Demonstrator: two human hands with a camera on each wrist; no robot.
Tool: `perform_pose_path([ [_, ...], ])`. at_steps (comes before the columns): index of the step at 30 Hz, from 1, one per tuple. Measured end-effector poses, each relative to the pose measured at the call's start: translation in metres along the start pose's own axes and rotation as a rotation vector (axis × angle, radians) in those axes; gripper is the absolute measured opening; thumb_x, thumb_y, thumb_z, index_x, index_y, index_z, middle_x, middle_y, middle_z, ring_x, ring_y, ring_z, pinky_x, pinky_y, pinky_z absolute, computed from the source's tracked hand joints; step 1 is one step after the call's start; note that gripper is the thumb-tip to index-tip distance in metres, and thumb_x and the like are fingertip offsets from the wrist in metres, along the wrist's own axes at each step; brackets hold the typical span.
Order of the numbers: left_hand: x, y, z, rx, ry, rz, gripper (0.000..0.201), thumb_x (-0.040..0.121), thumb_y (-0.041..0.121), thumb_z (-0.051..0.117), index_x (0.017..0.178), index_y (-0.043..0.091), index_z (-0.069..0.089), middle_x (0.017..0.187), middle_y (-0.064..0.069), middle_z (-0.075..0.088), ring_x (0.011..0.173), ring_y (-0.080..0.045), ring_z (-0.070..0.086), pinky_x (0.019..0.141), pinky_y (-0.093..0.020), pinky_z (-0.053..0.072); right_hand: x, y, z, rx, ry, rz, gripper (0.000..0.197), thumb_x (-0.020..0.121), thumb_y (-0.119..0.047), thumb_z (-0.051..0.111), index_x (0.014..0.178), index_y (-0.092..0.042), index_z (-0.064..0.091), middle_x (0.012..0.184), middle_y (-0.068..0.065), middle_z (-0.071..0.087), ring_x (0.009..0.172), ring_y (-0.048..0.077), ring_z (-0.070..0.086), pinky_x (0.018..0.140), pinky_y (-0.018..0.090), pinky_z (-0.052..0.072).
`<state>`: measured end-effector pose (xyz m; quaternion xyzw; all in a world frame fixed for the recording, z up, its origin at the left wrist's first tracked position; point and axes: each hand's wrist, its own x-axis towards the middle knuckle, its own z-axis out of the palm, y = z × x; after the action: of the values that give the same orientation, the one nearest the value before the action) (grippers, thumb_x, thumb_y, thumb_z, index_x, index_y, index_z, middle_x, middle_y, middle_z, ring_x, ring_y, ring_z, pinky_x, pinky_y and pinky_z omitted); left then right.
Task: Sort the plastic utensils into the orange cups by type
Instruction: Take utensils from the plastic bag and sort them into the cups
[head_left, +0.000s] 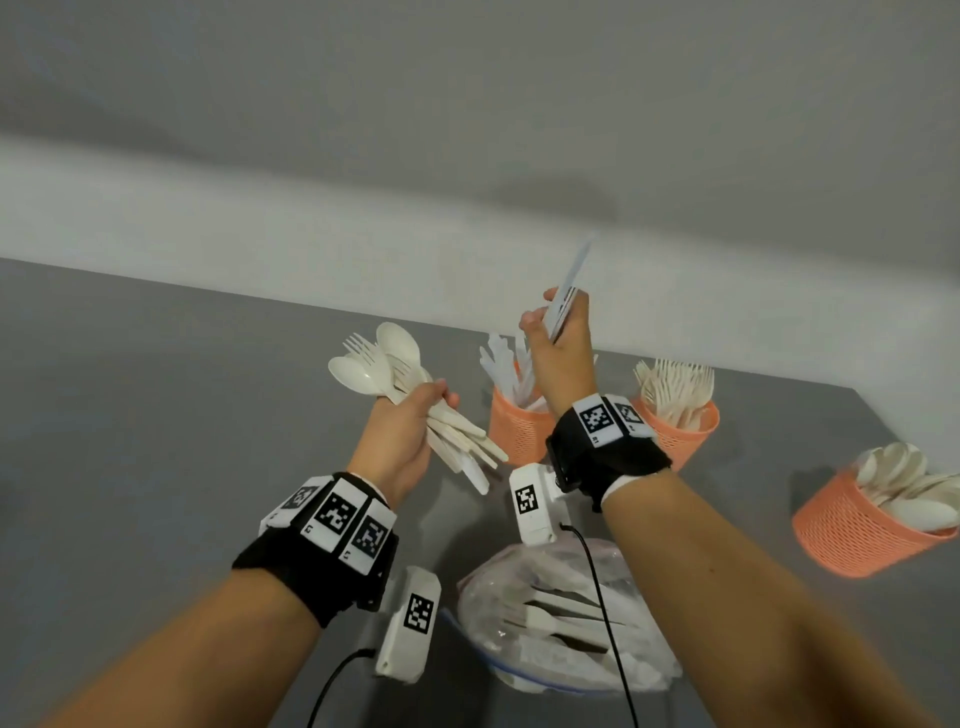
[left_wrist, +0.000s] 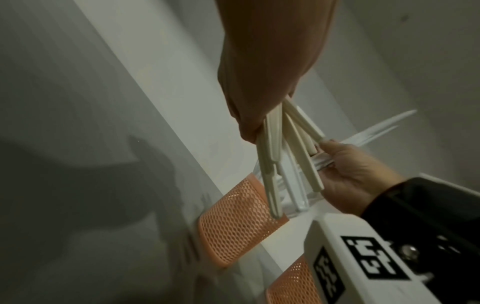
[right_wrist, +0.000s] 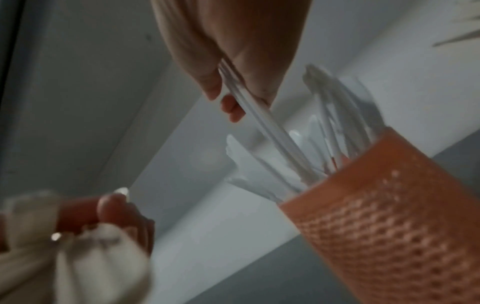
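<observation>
Head view: the right hand (head_left: 561, 358) pinches a white knife (head_left: 569, 291) in curled fingers above the knife cup (head_left: 517, 431) on the grey worktop (head_left: 156, 415). The left hand (head_left: 410, 431) grips a mixed bundle of spoons and forks (head_left: 400, 384). Judged step: dropping knives; next, lower it handle-first into that cup.

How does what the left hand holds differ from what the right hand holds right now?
The left hand grips a mixed bundle of cream spoons and forks; the right hand holds only white knives. The bundle fans toward the left; the knives point up above the knife cup. Both are unsorted plastic utensils, held clear of the table.
</observation>
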<state>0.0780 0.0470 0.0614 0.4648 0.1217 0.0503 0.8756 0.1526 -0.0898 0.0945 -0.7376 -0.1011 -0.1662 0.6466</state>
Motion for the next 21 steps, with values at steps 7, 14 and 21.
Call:
perform_pose_path([
  [7,0.005,-0.004,-0.003,-0.037,-0.062,-0.06,0.012,0.092,0.002,0.049,0.083,0.011,0.049,0.073,-0.007,0.051,0.064,-0.016,0.056,0.064,-0.029,0.051,0.002,0.021,0.004,-0.157,-0.065,0.182,0.012,0.099,-0.011,0.033,0.098,-0.016,0.044,0.07,-0.001,0.051,0.072,0.017,0.05,0.065,0.017,0.039],
  [14,0.004,-0.005,0.004,-0.159,-0.127,-0.157,0.015,0.093,0.011,0.053,0.077,0.014,0.054,0.063,-0.001,0.055,0.061,-0.013,0.059,0.065,-0.03,0.055,-0.003,-0.001,-0.01,-0.252,-0.228,0.145,0.043,0.097,-0.031,0.042,0.136,-0.017,0.034,0.133,0.006,0.041,0.116,0.01,0.04,0.094,0.022,0.033],
  [21,0.016,-0.007,0.008,-0.282,0.093,-0.143,0.009,0.092,0.004,0.053,0.085,0.009,0.053,0.074,-0.004,0.053,0.062,-0.013,0.062,0.071,-0.028,0.052,-0.045,-0.028,-0.028,-0.425,-0.317,-0.234,0.015,0.085,-0.018,0.063,0.074,-0.007,0.062,0.071,0.005,0.058,0.066,0.014,0.05,0.063,0.022,0.039],
])
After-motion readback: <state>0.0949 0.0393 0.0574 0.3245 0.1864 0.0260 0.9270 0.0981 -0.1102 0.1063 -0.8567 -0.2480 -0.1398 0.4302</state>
